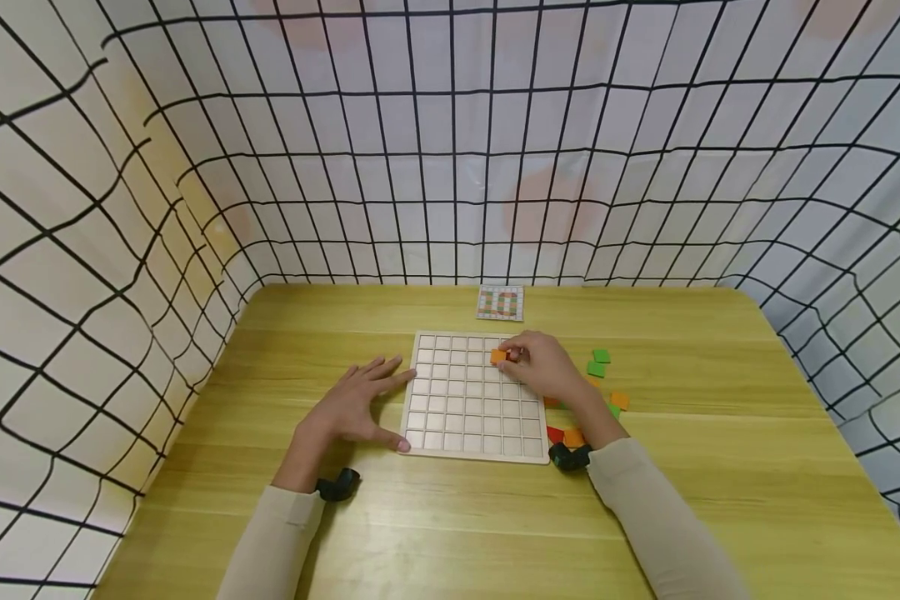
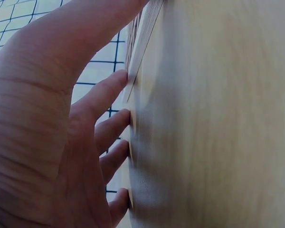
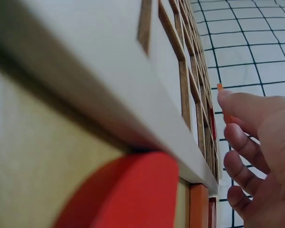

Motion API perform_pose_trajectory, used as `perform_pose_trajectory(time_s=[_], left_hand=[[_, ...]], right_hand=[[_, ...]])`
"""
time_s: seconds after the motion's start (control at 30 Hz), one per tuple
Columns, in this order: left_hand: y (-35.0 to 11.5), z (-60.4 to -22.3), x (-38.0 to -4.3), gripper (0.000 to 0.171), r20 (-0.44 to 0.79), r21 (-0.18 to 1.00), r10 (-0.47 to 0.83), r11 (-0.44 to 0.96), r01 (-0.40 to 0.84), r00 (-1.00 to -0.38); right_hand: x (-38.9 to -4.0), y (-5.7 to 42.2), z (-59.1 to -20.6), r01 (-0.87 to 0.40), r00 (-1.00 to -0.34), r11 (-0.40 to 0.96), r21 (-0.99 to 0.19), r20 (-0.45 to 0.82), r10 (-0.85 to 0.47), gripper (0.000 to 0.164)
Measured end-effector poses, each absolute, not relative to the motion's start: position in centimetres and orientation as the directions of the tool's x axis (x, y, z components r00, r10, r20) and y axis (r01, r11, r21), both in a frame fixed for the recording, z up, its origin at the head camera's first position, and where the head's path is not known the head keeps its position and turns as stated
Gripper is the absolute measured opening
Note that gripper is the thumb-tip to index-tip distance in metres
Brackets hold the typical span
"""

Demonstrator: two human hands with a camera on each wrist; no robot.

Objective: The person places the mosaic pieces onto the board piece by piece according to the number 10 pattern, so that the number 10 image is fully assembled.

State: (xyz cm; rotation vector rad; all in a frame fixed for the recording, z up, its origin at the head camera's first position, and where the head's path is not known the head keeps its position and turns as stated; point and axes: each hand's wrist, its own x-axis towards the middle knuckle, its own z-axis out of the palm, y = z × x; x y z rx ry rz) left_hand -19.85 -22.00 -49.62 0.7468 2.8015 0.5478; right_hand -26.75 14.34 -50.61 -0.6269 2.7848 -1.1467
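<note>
A pale wooden grid board [image 1: 457, 408] lies on the table. My right hand [image 1: 543, 365] is over its far right part and pinches an orange square tile [image 1: 498, 357] between thumb and fingertips. In the right wrist view the orange tile [image 3: 220, 86] shows only as a thin edge past the thumb. A bit of red [image 3: 212, 116] shows at the board there; what it is, I cannot tell. My left hand [image 1: 352, 404] is spread at the board's left side, thumb by the near corner and index finger at the edge. In the left wrist view its fingers [image 2: 111, 130] are extended.
Green tiles [image 1: 602, 356], orange tiles [image 1: 619, 402] and a red tile [image 1: 554, 434] lie loose right of the board, some partly hidden by the right arm. A small card with a coloured grid pattern [image 1: 500, 303] lies beyond the board. A black wire mesh [image 1: 450, 200] surrounds the table.
</note>
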Motion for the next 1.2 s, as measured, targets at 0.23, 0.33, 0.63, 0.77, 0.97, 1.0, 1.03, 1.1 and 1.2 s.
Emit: perform_pose_trajectory(time_s=[0.23, 0.33, 0.63, 0.77, 0.97, 1.0, 1.03, 1.1, 1.2], left_hand=[[-21.9, -49.5, -19.8, 0.119, -0.093, 0.405, 0.504, 0.807, 0.43, -0.859], [-22.0, -49.5, -19.8, 0.118, -0.083, 0.414, 0.504, 0.802, 0.43, -0.86], [-22.0, -49.6, -19.8, 0.118, -0.086, 0.407, 0.506, 0.804, 0.433, -0.858], [-22.0, -49.6, -19.8, 0.119, -0.091, 0.404, 0.506, 0.806, 0.432, -0.858], [-22.0, -49.7, -19.8, 0.118, -0.088, 0.413, 0.51, 0.801, 0.434, -0.856], [-22.0, -49.7, -19.8, 0.119, -0.087, 0.417, 0.51, 0.799, 0.434, -0.856], [-22.0, -49.7, -19.8, 0.119, -0.088, 0.418, 0.509, 0.799, 0.432, -0.856], [-22.0, -49.7, -19.8, 0.119, -0.089, 0.419, 0.508, 0.799, 0.431, -0.857], [-22.0, -49.6, -19.7, 0.119, -0.089, 0.418, 0.508, 0.8, 0.431, -0.857]], right_hand=[[-26.9, 14.1, -50.8, -0.328, -0.921, 0.664, -0.672, 0.069, -0.384, 0.028], [-27.2, 13.9, -50.8, -0.332, -0.917, 0.672, -0.662, 0.058, -0.395, 0.028], [-27.5, 13.5, -50.7, -0.335, -0.909, 0.661, -0.671, 0.045, -0.414, 0.027], [-27.4, 13.5, -50.6, -0.326, -0.912, 0.671, -0.666, 0.036, -0.408, 0.028], [-27.1, 13.8, -50.3, -0.303, -0.917, 0.656, -0.691, 0.023, -0.398, 0.031], [-27.1, 14.0, -50.3, -0.308, -0.915, 0.652, -0.693, 0.029, -0.402, 0.031], [-27.1, 14.2, -50.2, -0.313, -0.915, 0.649, -0.694, 0.037, -0.403, 0.032], [-27.2, 14.6, -49.9, -0.324, -0.914, 0.649, -0.688, 0.052, -0.401, 0.032], [-27.4, 15.6, -49.6, -0.339, -0.918, 0.66, -0.67, 0.082, -0.388, 0.031]])
